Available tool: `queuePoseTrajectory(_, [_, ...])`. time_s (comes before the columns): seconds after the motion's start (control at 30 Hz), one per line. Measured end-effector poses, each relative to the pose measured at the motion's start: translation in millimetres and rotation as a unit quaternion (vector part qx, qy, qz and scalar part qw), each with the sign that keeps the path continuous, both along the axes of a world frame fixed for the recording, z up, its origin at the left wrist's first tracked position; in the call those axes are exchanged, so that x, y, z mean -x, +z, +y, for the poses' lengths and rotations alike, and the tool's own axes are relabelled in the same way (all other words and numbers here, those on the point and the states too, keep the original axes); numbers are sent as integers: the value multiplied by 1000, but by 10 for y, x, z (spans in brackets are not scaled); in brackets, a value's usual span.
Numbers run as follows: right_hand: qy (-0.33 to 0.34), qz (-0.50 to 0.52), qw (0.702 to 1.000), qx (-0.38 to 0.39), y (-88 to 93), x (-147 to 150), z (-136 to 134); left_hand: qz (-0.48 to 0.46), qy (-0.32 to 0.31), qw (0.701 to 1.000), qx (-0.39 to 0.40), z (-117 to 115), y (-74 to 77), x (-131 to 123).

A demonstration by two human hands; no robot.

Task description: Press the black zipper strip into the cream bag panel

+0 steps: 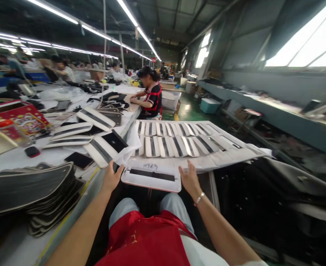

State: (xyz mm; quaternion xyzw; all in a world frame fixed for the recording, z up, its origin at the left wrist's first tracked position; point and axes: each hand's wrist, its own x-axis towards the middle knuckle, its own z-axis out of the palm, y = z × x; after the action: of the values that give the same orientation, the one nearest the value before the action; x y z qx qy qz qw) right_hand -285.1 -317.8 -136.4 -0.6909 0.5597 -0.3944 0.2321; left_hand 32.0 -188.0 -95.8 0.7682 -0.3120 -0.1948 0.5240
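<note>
Reaching forward, the left hand (112, 178) curls at one end of a white panel (151, 184), grip unclear; the right hand (190, 180) spreads, empty, by the other. The panel's long axis runs crosswise above the knees (175, 207).

White table (56, 156) | dark panels (30, 186) (stacked) | phone (79, 160) || white board (223, 159) | striped pale pieces (165, 147), two rows

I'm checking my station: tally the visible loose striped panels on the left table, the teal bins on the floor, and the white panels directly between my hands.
Striped panels: 4
Teal bin: 1
White panel: 1
Total: 6
</note>
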Motion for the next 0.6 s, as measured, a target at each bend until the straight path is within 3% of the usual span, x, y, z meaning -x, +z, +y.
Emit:
queuePoseTrajectory(0.1, [-17,-75,987,-140,-209,-4,101,184,-20,981,-58,-334,-294,194])
queuePoseTrajectory(0.17, [-9,-110,979,-174,-318,-68,130,240,-42,968,-67,-402,-436,288])
queuePoseTrajectory(0.33, [49,-158,960,-225,-345,-192,125,324,-13,946,-21,-109,-618,316])
queuePoseTrajectory(0.47, [125,-135,952,-243,-227,-429,87,352,48,935,22,199,-665,221])
queuePoseTrajectory(0.6, [146,-78,965,-203,-52,-686,106,351,76,932,43,290,-648,135])
